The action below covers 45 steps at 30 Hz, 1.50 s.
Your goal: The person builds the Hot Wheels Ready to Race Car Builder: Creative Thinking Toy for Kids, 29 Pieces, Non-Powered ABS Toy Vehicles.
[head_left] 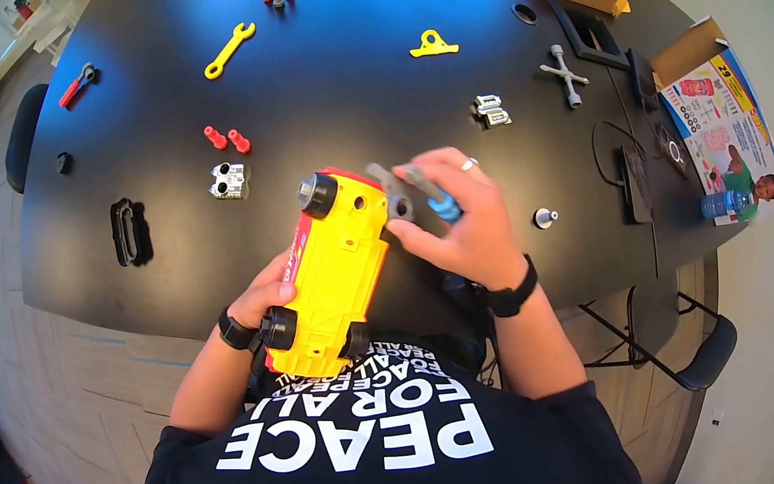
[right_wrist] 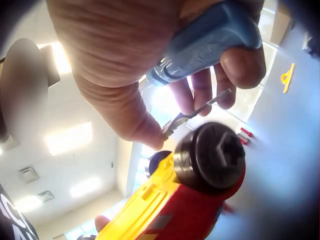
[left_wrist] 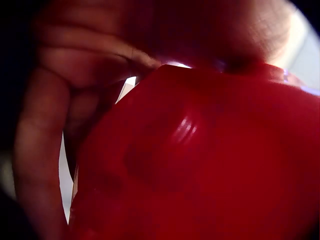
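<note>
The left hand [head_left: 258, 305] grips a red toy car with a yellow underside [head_left: 335, 264], its underside facing up; the left wrist view shows the red body [left_wrist: 200, 150] close against the hand [left_wrist: 45, 120]. Black wheels show at the car's far left corner [head_left: 317, 195] and at its near end. Over the far right corner, the right hand [head_left: 474, 217] holds a blue-handled tool [head_left: 443, 206] and a grey part with a round hole [head_left: 400, 207]. In the right wrist view, the blue handle [right_wrist: 212, 42] lies across the palm while a thumb or finger pinches the thin grey part [right_wrist: 186, 119].
On the black table [head_left: 331, 81] lie a yellow wrench [head_left: 230, 51], a yellow bracket [head_left: 433, 45], a grey cross wrench [head_left: 563, 75], red pegs, silver blocks [head_left: 229, 180] and a black oval ring [head_left: 125, 233]. A printed box [head_left: 720, 123] and a water bottle [head_left: 725, 204] stand at the right.
</note>
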### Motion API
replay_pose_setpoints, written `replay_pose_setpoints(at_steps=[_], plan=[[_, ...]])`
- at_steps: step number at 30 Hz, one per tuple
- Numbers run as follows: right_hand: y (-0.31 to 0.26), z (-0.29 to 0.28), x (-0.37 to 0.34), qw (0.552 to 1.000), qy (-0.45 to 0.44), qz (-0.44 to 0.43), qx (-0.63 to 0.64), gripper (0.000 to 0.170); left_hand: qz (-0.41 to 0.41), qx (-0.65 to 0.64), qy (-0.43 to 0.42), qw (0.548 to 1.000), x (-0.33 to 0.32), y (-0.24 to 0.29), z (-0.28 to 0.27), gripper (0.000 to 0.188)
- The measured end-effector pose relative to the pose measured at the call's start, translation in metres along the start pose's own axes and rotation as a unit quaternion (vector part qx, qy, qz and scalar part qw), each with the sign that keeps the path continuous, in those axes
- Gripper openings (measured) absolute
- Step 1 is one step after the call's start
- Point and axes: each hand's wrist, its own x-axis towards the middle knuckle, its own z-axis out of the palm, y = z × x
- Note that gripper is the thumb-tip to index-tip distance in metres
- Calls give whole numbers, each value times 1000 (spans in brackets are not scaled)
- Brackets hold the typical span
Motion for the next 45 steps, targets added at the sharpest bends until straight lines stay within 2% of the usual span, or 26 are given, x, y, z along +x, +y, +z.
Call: replay_pose_setpoints(at_steps=[2, 8, 12, 15, 17, 18, 19, 20, 21, 22, 24, 25, 28, 29, 31, 32, 33, 35, 36, 37, 39, 40, 41, 43, 44, 45], plan=[[-7, 10, 12, 999, -33, -21, -6, 43, -13, -15, -76, 997, 10, -6, -11, 117], [-12, 21, 29, 996, -78, -9, 50, 48, -1, -66, -58, 996, 7, 1, 9, 122], [-11, 18, 26, 994, -99, 32, 24, 57, 6, -62, -58, 996, 10, 1, 11, 124], [-12, 17, 15, 991, -76, 70, 89, 66, 13, -64, -74, 995, 9, 2, 14, 124], [-13, 1, 4, 980, 20, 143, 137, 71, 37, -98, -59, 993, 4, 0, 13, 122], [-10, -13, -6, 971, 46, 190, 136, 64, 56, -111, -55, 991, 2, -6, 8, 120], [-5, -27, -16, 972, 46, 193, 126, 64, 55, -118, -62, 990, 0, -6, 6, 120], [2, -44, -29, 974, 30, 220, -43, 60, 50, -108, -59, 991, -1, -5, 4, 120], [7, -56, -43, 946, 12, 245, -212, 57, 44, -101, -56, 992, -2, -7, 1, 119], [11, -62, -61, 941, 11, 252, -227, 57, 37, -105, -60, 992, -3, -12, -7, 119], [14, -67, -96, 871, -59, 270, -405, 64, 49, -103, -57, 992, -2, -7, 2, 119], [7, -68, -102, 868, -59, 275, -410, 64, 52, -98, -59, 992, -1, -6, 3, 120], [-3, -65, -110, 829, -36, 378, -411, 78, 52, -93, -55, 993, 1, -8, 6, 121], [7, -66, -117, 829, -35, 380, -410, 78, 50, -92, -55, 993, 1, -8, 6, 121], [31, -67, -122, 861, -9, 311, -402, 79, 42, -91, -55, 993, 0, -6, 6, 121], [36, -64, -119, 855, -2, 326, -403, 68, 43, -88, -54, 994, 0, -5, 7, 121], [38, -64, -114, 858, -1, 324, -400, 68, 47, -84, -43, 994, -1, -5, 7, 121], [45, -65, -99, 884, 37, 282, -371, 53, 60, -78, -24, 995, -2, -8, 1, 120], [51, -63, -93, 903, 75, 223, -359, 41, 53, -74, -41, 995, 0, -11, -5, 120], [51, -58, -83, 907, 71, 217, -354, 41, 46, -71, -57, 995, 1, -11, -7, 120], [35, -46, -56, 965, 111, 187, -145, 37, 53, -65, -50, 995, 4, -9, -3, 119], [20, -36, -42, 979, 100, 180, 3, 28, 56, -59, -51, 995, 6, -9, -2, 119], [0, -33, -29, 979, 97, 177, 6, 28, 59, -53, -54, 995, 7, -8, -1, 118], [-38, -31, -6, 939, -48, 249, 234, 26, 57, -46, -48, 996, 7, -3, 6, 118], [-47, -27, 1, 939, -49, 247, 235, 26, 45, -46, -45, 997, 7, -1, 8, 119], [-53, -22, 9, 911, -101, 267, 299, 25, 34, -47, -43, 997, 6, 0, 10, 120]])
